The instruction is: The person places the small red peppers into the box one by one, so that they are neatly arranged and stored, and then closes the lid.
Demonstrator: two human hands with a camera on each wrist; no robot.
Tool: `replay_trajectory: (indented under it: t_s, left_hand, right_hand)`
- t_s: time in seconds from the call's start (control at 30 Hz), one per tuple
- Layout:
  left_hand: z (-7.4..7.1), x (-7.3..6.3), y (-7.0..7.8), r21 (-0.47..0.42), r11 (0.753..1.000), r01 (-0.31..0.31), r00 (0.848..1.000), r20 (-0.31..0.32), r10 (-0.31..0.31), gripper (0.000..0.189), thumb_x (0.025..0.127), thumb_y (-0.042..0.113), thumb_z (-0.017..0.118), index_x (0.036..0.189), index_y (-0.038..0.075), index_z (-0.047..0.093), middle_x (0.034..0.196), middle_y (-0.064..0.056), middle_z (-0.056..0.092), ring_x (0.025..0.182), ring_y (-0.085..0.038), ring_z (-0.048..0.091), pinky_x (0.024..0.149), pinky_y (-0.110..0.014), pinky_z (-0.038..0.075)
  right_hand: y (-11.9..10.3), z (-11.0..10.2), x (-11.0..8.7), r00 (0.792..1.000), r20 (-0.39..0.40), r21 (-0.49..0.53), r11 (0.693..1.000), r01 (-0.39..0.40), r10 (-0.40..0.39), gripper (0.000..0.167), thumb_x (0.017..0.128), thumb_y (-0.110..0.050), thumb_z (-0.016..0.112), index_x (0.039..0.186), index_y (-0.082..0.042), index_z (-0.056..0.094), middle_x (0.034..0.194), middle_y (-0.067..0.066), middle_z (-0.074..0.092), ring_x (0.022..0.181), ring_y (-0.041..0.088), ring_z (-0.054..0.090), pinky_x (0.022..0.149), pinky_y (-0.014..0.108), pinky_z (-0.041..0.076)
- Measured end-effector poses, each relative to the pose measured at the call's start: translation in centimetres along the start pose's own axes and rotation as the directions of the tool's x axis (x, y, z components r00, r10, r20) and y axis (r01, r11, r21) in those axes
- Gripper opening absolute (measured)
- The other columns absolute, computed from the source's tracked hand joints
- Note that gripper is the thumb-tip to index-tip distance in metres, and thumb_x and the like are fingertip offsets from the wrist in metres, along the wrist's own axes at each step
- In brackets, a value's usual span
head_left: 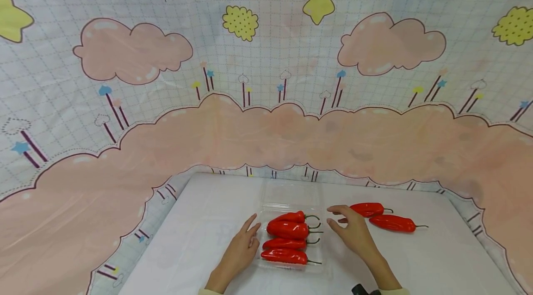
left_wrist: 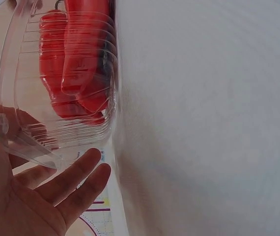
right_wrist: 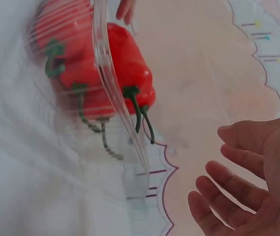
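Having our left grip (head_left: 239, 248) and right grip (head_left: 355, 231), fingers apart, flanking the clear container (head_left: 317, 252), we risk a careless bump spilling its piled peppers (head_left: 287, 229).

Screened tabletop workspace; whether it stands in a home or a studio cannot be told. A printed sheet (head_left: 266, 138), patterned with pink clouds (head_left: 133, 52) and yellow stars (head_left: 319, 3), rises behind the white table (head_left: 187, 221) and continues along its left and right sides.

Cloud-patterned backdrop (head_left: 266, 138) behind a white table (head_left: 200, 221)
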State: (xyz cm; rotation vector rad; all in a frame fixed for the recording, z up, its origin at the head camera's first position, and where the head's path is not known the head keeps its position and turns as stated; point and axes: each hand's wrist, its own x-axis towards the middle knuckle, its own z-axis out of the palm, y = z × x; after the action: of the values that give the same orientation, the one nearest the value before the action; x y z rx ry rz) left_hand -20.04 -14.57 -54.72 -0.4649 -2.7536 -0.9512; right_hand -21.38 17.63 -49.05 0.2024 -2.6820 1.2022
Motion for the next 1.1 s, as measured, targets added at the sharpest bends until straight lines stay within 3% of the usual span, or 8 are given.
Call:
replay_trajectory:
  t_s: [0.3, 0.6, 0.83, 1.1]
  left_hand:
    - [-0.1, 0.0, 0.0, -0.002, 1.0, -0.007, 1.0, 0.0, 0.007, 0.041, 0.09, 0.004, 0.054, 0.13, -0.001, 0.061, 0.153, -0.014, 0.042, 0.111, -0.025, 0.068, 0.092, -0.045, 0.056]
    - [0.0, 0.0, -0.1, 0.002, 1.0, -0.002, 1.0, 0.006, 0.002, 0.042, 0.091, 0.005, 0.054, 0.132, -0.001, 0.06, 0.154, -0.014, 0.042, 0.112, -0.024, 0.068, 0.094, -0.045, 0.055]
    - [-0.1, 0.1, 0.1, 0.011, 1.0, 0.003, 1.0, 0.005, -0.003, 0.041, 0.091, 0.005, 0.055, 0.132, -0.001, 0.06, 0.154, -0.013, 0.042, 0.11, -0.024, 0.068, 0.092, -0.044, 0.056]
    - [-0.3, 0.1, 0.3, 0.006, 1.0, 0.006, 1.0, 0.013, -0.006, 0.041, 0.091, 0.003, 0.054, 0.131, -0.003, 0.06, 0.154, -0.015, 0.042, 0.11, -0.025, 0.068, 0.093, -0.045, 0.055]
  right_hand:
    - [2.0, -2.0, 0.0, 0.999, 0.021, 0.019, 0.999, -0.036, 0.036, 0.033, 0.088, -0.014, 0.071, 0.12, -0.011, 0.067, 0.12, 0.011, 0.069, 0.111, 0.032, 0.064, 0.088, 0.038, 0.059]
    - [4.8, -3.9, -0.6, 0.996, 0.047, -0.052, 0.996, -0.071, 0.073, 0.033, 0.089, -0.016, 0.07, 0.121, -0.01, 0.066, 0.119, 0.012, 0.068, 0.11, 0.032, 0.063, 0.085, 0.037, 0.06]
    - [6.5, -5.8, -1.3, 0.993, 0.067, -0.103, 0.991, -0.09, 0.098, 0.034, 0.088, -0.015, 0.07, 0.121, -0.007, 0.066, 0.118, 0.016, 0.069, 0.107, 0.032, 0.063, 0.079, 0.028, 0.059]
    - [7.9, -7.6, -1.5, 0.988, 0.069, -0.175, 0.977, -0.124, 0.138, 0.035, 0.089, -0.017, 0.07, 0.121, -0.005, 0.066, 0.119, 0.019, 0.068, 0.107, 0.037, 0.062, 0.083, 0.046, 0.059]
